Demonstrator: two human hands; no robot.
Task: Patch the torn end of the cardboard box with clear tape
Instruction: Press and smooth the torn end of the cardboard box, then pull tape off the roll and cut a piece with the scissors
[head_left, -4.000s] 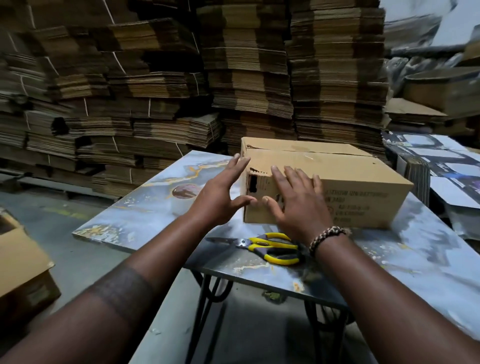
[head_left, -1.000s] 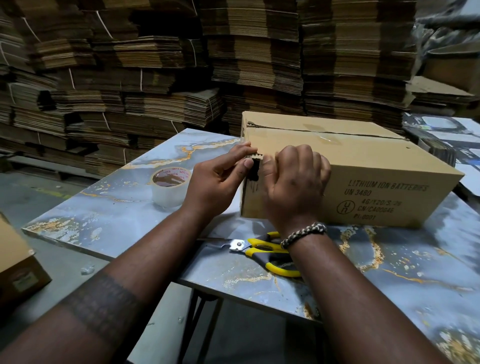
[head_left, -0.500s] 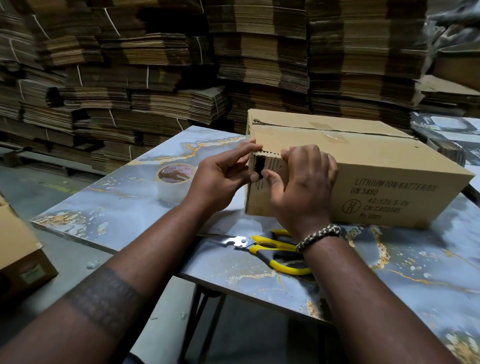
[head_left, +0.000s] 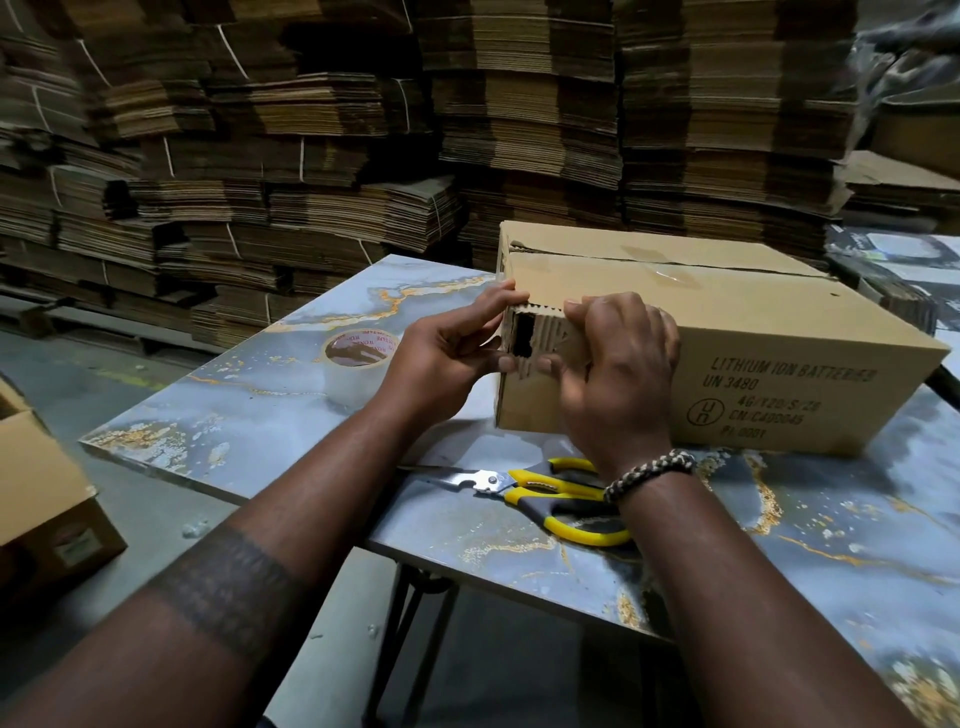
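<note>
A brown cardboard box (head_left: 753, 332) printed "LITHIUM ION BATTERIES" lies on the marbled table (head_left: 249, 415). Near its left corner, a dark torn hole (head_left: 523, 335) opens in the side facing me, with exposed corrugation around it. My left hand (head_left: 447, 358) grips the corner, fingers on the top edge and thumb beside the hole. My right hand (head_left: 613, 374) presses on the side just right of the hole, thumb near its lower edge. A roll of clear tape (head_left: 358, 366) stands left of the box, untouched.
Yellow-handled scissors (head_left: 550, 493) lie on the table under my right wrist. Tall stacks of flattened cardboard (head_left: 363, 130) fill the background. An open carton (head_left: 41, 499) sits on the floor at left. Printed sheets (head_left: 893, 260) lie at the far right.
Both hands went from lying flat on the box end to pinching around the hole at its corner. In the last half second they barely shifted; the view moved slightly closer.
</note>
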